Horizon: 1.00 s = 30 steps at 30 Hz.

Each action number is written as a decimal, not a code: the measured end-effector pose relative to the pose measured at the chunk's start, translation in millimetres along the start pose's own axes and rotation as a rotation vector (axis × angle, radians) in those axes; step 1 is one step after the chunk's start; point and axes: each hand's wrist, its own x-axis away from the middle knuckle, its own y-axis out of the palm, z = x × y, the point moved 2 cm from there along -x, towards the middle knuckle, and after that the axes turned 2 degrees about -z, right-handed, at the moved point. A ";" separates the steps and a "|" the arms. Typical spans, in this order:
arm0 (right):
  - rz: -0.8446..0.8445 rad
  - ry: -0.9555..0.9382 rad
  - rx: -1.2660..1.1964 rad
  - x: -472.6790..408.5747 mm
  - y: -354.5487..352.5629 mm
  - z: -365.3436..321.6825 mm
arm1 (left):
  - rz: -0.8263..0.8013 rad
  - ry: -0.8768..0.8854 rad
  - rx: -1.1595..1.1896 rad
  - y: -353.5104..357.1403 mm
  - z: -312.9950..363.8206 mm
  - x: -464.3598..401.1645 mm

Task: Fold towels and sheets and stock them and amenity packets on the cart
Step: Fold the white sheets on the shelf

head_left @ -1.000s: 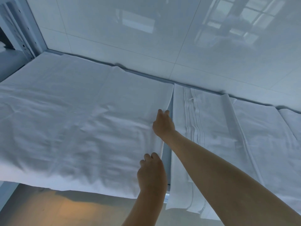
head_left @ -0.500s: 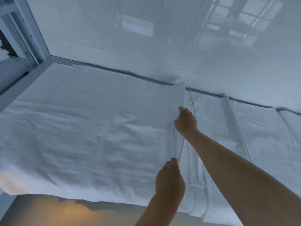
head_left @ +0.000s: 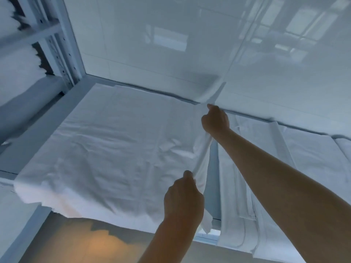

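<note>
Since the earlier frame both hands have carried the sheet's (head_left: 114, 149) right edge upward — right hand (head_left: 215, 120) pinching it near centre frame, left hand (head_left: 183, 198) gripping it lower — keeping that edge taut, presumably for folding leftward.

Both fists are hiding their own fingertips; the right forearm (head_left: 284, 183) is covering part of the folded linen (head_left: 237, 205); shelf stacks (head_left: 13, 67) are running off-frame, blurred.
</note>
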 end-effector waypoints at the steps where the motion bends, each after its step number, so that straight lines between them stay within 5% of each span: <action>1: 0.004 -0.013 -0.007 0.5 0.3 -22.7 | 0.026 -0.002 0.010 -20.8 -6.9 -0.1; 10: -0.008 -0.097 -0.039 13.3 27.9 -213.6 | 0.139 -0.110 0.035 -174.4 -102.7 -16.8; 22: -0.109 -0.200 -0.024 19.9 138.3 -384.3 | 0.230 -0.284 0.036 -282.4 -261.3 -56.0; 27: -0.385 -0.233 0.010 47.6 230.2 -395.9 | 0.033 -0.482 -0.073 -287.0 -351.5 -71.8; 30: -0.362 -0.225 0.109 68.0 265.7 -346.5 | -0.091 -0.587 -0.293 -270.1 -386.2 -62.4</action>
